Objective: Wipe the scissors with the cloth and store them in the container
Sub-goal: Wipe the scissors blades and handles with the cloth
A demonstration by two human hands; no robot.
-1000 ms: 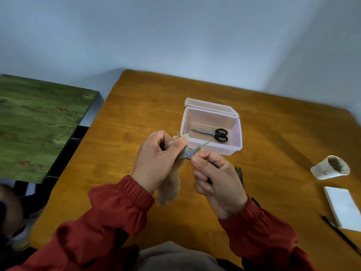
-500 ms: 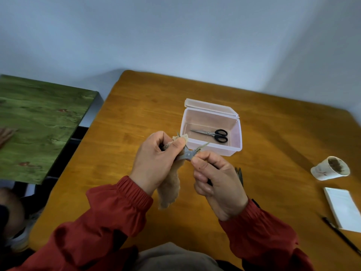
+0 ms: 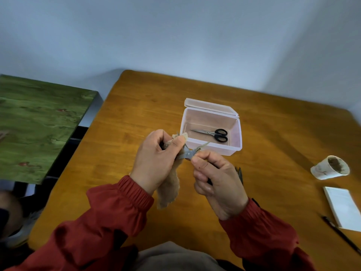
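My left hand [image 3: 156,161] pinches a beige cloth [image 3: 169,190] around one blade of an open pair of scissors [image 3: 188,153], and the cloth hangs down below the hand. My right hand [image 3: 216,182] grips the scissors' handle, which is hidden in my fist. The other blade tip points toward the clear plastic container [image 3: 235,133], which stands open just beyond my hands. A second pair of scissors with black handles [image 3: 214,133] lies flat inside it.
Another dark blade tip [image 3: 239,174] shows behind my right hand on the wooden table [image 3: 136,106]. A stained paper cup [image 3: 330,168] lies on its side at the right, with a white notepad [image 3: 343,207] and a black pen [image 3: 341,234]. A green table [image 3: 39,124] stands to the left.
Both hands stay nearly where they were; the cloth between my left fingers shifts only slightly along the blade.
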